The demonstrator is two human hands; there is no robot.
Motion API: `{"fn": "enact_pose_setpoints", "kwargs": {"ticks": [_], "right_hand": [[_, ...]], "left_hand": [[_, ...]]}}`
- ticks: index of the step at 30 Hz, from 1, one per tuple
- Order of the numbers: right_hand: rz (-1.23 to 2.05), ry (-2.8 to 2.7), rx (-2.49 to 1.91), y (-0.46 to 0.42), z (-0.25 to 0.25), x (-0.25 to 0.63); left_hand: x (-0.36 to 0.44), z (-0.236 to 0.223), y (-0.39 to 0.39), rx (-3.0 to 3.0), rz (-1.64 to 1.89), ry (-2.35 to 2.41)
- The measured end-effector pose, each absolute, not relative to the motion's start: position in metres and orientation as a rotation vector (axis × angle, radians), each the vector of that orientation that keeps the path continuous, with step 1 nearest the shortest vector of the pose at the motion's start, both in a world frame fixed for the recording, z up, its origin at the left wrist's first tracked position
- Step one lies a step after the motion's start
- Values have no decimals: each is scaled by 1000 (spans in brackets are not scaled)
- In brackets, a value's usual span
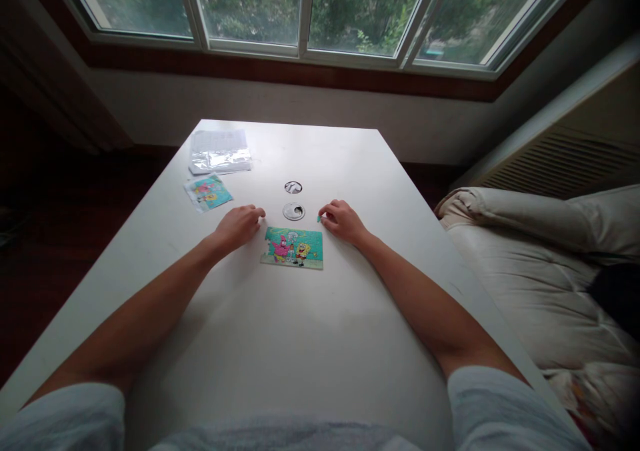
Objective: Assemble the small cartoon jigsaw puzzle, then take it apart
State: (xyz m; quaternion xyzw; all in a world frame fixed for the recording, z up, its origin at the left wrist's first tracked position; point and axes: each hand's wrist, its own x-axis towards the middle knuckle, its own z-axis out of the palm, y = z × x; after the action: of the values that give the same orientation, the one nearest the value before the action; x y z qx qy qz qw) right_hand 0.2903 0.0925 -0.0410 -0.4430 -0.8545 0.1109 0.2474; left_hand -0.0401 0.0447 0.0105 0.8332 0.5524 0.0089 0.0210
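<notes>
A nearly rectangular cartoon jigsaw puzzle (294, 248) lies flat on the white table in front of me, its left edge notched where pieces are absent. Just off its upper right corner, my right hand (342, 220) pinches a small teal puzzle piece (319, 219) between the fingertips. My left hand (240, 224) rests by the upper left corner with its fingers curled together; whether anything is in them is hidden. Beyond the puzzle are a round grey-white disc (293, 211) with a dark spot and a smaller round dark-and-white item (293, 187).
A picture sheet (209, 192) in the cartoon's colours lies on the left of the table (290, 344). Behind it is a shiny clear plastic packet (220, 152) with papers. A cream padded seat (510, 284) stands along the right side, and windows (250, 4) face me.
</notes>
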Motion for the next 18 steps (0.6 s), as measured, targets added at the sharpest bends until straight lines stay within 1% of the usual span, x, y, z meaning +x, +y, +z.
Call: {"fn": "enact_pose_setpoints", "kwargs": {"ticks": [4, 7, 14, 18], "right_hand": [[297, -2331, -1204, 93, -41, 290], [301, -2331, -1213, 92, -41, 291], [308, -2329, -1213, 92, -41, 291], [299, -2332, -1214, 92, -40, 290]], "left_hand": [[-36, 10, 43, 2575, 28, 1790], [-39, 16, 44, 2558, 28, 1733], [-51, 33, 42, 2529, -231, 1689], [-45, 32, 38, 2554, -232, 1673]]}}
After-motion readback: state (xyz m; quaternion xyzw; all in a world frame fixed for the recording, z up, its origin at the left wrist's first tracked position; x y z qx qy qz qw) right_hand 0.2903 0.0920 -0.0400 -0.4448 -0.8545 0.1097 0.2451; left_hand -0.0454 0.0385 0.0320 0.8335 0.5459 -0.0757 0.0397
